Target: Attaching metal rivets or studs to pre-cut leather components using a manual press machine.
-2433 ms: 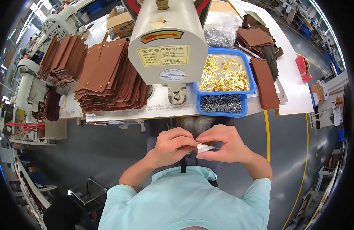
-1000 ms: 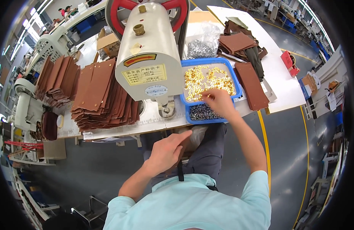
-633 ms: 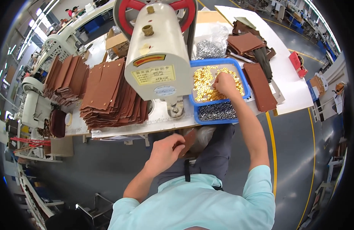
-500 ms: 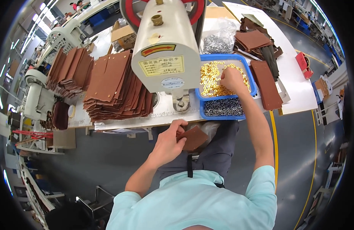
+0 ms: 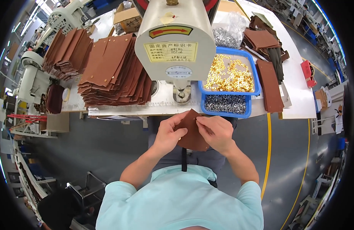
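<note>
White table point(image 5: 301, 104), grey floor point(image 5: 108, 143), yellow lines point(image 5: 267, 153), hands point(image 5: 168, 135) on brown panel point(image 5: 192, 138)

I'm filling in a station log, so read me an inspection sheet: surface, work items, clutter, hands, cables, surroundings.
Surface: white table, machine head above it.
Work items: brown piece in hand; gold-coloured parts in the upper blue tray, silver-coloured ones in the lower.
Clutter: cardboard box and clear plastic bag behind.
Hands: left hand grips the brown piece; right hand has fingertips at its upper right edge, anything pinched there too small to tell.
Cables: nothing seen.
Surroundings: grey floor, yellow line at right.
</note>
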Motion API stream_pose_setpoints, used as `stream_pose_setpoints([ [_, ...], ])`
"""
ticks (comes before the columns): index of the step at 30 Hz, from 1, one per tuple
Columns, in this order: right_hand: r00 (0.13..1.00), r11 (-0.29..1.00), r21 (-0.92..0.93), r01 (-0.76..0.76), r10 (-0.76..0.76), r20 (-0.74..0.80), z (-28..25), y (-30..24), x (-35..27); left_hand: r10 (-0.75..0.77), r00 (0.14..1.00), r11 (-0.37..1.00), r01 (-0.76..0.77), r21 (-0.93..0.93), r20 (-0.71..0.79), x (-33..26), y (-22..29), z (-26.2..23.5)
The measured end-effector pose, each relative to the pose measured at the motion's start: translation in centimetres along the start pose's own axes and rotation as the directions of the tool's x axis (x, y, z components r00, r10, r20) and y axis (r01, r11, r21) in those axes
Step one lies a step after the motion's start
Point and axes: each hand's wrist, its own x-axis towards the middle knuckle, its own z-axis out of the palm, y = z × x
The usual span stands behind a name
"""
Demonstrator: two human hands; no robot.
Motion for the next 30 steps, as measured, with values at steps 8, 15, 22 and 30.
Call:
stream_pose_setpoints([
  [8, 0.999, 0.999, 0.002, -0.054, 0.054, 0.000, -1.1, -0.9, 0.1, 0.003, 1.000, 1.000, -0.003, 0.029, 0.004, -0.3, -0.1, 0.6],
  [15, 0.940, 0.928, 0.153, -0.340, 0.338, 0.041, -1.0, -1.0, -0.3, 0.002, 1.000, 0.972, 0.000, 0.234, -0.008, -0.5, -0.6, 0.5],
  [22, 0.883, 0.916, 0.184, -0.356, 0.265, 0.389, -2.3, 0.9, -1.7, -0.018, 0.999, 0.923, 0.003, 0.384, 0.035, -0.7, 0.3, 0.2],
  [30, 0.867, 0.838, -0.456, -0.300, 0.439, 0.235, -2.4, 9.4, -1.6, 0.633, 0.668, 0.244, -0.653, 0.717, 0.393, -0.3, -1.0, 0.2],
])
